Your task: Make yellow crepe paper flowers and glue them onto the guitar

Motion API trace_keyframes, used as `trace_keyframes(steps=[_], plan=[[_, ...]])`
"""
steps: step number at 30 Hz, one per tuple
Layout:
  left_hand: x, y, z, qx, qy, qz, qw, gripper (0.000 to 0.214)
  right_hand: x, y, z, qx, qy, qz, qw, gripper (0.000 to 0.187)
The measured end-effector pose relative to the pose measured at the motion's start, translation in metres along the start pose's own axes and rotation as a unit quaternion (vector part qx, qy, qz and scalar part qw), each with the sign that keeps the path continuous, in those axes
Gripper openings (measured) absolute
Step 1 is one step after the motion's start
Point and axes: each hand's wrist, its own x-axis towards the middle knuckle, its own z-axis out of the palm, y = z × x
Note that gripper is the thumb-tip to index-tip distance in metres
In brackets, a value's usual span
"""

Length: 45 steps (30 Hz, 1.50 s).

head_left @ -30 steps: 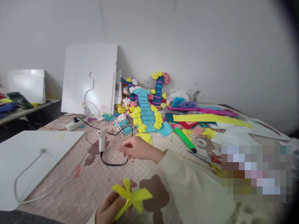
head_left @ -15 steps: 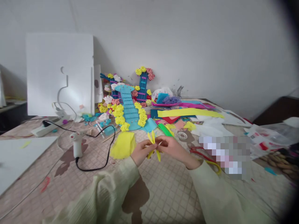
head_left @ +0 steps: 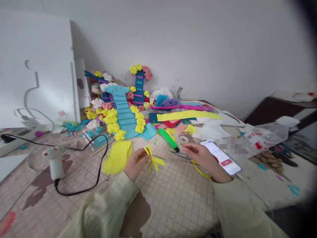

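My left hand [head_left: 137, 162] pinches a piece of yellow crepe paper [head_left: 155, 160] cut into narrow petals, which spread out like a flower. My right hand [head_left: 201, 158] is apart from it, over a pair of scissors [head_left: 200, 171] on the table. Its fingers are slightly bent, with nothing visible in them. The hand covers part of the scissors; a yellow handle and the metal blades show. A thin stick [head_left: 170, 158] lies between my hands. Beside my left hand is a stack of yellow crepe paper [head_left: 117, 157].
A white glue gun [head_left: 56, 165] with a black cord stands at left. A green cutter knife [head_left: 168, 139] lies ahead, and a lit phone [head_left: 224, 158] at right. Behind are a light-blue panel with yellow paper flowers [head_left: 121, 110], paper strips [head_left: 188, 115] and a plastic bag [head_left: 260, 135].
My right hand has let go of the yellow crepe paper and moved right, over the scissors. My left hand keeps the petals, which now fan out. The view has turned right.
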Motion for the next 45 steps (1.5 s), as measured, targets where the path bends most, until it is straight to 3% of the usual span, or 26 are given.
trace_keyframes(steps=[3,9,12,14,16,20,23,27,31,36,37,38,41,45], plan=[[-0.002,0.003,-0.003,-0.011,-0.008,-0.021,1.0,0.033,-0.009,-0.001,0.004,-0.025,-0.003,-0.002,1.0,0.026],[-0.003,0.002,-0.004,-0.01,-0.034,-0.055,0.998,0.038,-0.018,-0.034,0.031,0.021,-0.103,-0.022,0.994,0.031],[-0.001,-0.004,-0.005,0.005,-0.048,-0.058,0.997,0.039,-0.013,-0.03,0.025,-0.008,-0.024,-0.01,1.0,0.03],[0.0,-0.01,-0.006,0.023,-0.044,-0.057,0.997,0.039,-0.012,-0.018,0.014,-0.043,0.053,0.01,0.998,0.03],[0.002,-0.015,-0.007,0.041,-0.035,-0.054,0.997,0.039,-0.014,-0.003,0.002,-0.088,0.086,0.023,0.992,0.029],[0.003,-0.02,-0.007,0.059,-0.043,-0.048,0.996,0.031,-0.025,0.012,-0.004,-0.161,0.026,-0.002,0.987,0.024],[0.002,-0.018,-0.006,0.06,-0.054,-0.038,0.996,0.026,-0.03,0.008,0.012,-0.187,-0.031,-0.066,0.98,0.021],[0.001,-0.017,-0.005,0.056,-0.052,-0.022,0.997,0.027,-0.025,-0.001,0.037,-0.215,-0.048,-0.128,0.967,0.014],[0.0,-0.013,-0.007,0.046,-0.053,-0.012,0.997,0.029,-0.003,-0.009,0.039,-0.174,-0.077,-0.141,0.972,0.012],[0.002,-0.002,-0.012,0.014,-0.052,-0.012,0.998,0.032,0.037,-0.036,0.026,-0.111,-0.01,-0.142,0.984,0.014],[0.002,0.0,-0.013,0.007,-0.053,-0.015,0.998,0.032,0.043,-0.043,0.027,-0.073,0.002,-0.14,0.987,0.017],[0.002,0.002,-0.014,0.0,-0.054,-0.018,0.998,0.031,0.048,-0.05,0.03,0.03,0.008,-0.12,0.992,0.018],[0.004,0.004,-0.017,-0.014,-0.052,-0.026,0.998,0.031,0.053,-0.064,0.045,0.251,-0.015,-0.081,0.964,0.019],[0.005,0.001,-0.02,-0.02,-0.043,-0.035,0.998,0.029,0.048,-0.061,0.063,0.359,-0.062,-0.075,0.928,0.011]])
